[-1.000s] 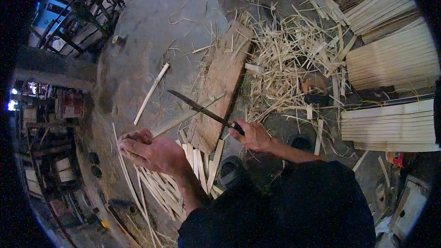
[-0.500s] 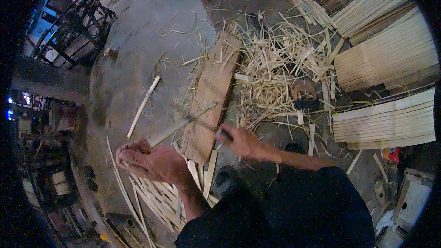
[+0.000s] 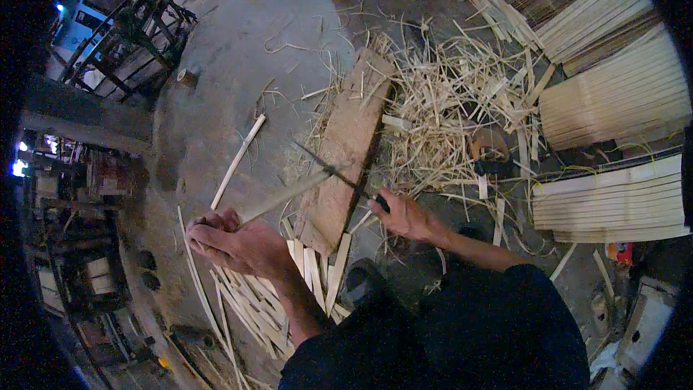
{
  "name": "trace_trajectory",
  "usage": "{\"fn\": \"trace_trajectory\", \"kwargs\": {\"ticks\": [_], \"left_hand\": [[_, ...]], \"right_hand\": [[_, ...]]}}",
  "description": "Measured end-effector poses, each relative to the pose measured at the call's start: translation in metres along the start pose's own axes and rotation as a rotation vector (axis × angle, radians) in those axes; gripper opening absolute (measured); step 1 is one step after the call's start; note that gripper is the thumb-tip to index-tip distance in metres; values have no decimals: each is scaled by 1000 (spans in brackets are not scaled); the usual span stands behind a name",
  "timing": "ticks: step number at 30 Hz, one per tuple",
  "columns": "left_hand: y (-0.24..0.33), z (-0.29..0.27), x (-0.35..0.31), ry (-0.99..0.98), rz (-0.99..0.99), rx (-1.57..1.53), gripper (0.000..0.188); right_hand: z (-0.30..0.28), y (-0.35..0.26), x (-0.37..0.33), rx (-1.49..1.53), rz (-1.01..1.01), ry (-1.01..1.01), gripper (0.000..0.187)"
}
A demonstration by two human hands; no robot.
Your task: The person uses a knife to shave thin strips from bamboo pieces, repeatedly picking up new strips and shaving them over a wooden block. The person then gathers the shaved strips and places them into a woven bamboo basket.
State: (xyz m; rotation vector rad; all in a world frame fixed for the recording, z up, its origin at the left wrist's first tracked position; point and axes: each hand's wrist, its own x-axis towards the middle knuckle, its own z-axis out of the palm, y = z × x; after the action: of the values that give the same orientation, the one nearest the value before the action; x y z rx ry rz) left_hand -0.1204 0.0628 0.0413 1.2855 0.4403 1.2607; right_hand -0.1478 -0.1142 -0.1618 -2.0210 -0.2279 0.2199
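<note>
A grey floor [image 3: 206, 94] bears a plank [image 3: 346, 141]; shavings [image 3: 433, 126] lie right of it. The left hand [image 3: 242, 243] clamps its fingers on a pale strip [image 3: 285, 196] reaching over the plank; the right hand's [image 3: 409, 217] fingers enclose a knife [image 3: 346, 179] handle. The left-side shelving [image 3: 79, 206] is dark, indistinct.

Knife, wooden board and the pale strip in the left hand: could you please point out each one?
Knife [image 3: 345, 179], head view: on its dark blade.
Wooden board [image 3: 351, 126], head view: on its bare top face.
Pale strip [image 3: 285, 193], head view: midway along its visible length.
</note>
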Motion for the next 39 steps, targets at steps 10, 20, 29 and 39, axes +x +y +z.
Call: {"fn": "trace_trajectory", "kwargs": {"ticks": [10,20,29,39], "left_hand": [[6,7,-10,117,-16,56,31],[-2,-20,-6,36,176,261,31],[-11,-18,-3,19,168,23,40],[-5,-10,-7,29,158,79,41]], "right_hand": [[8,30,-2,-21,27,15,43],[-13,-127,-12,188,-128,-336,41],[1,-49,-4,-15,94,-210,45],[3,-12,11,-24,123,-131,44]]}}
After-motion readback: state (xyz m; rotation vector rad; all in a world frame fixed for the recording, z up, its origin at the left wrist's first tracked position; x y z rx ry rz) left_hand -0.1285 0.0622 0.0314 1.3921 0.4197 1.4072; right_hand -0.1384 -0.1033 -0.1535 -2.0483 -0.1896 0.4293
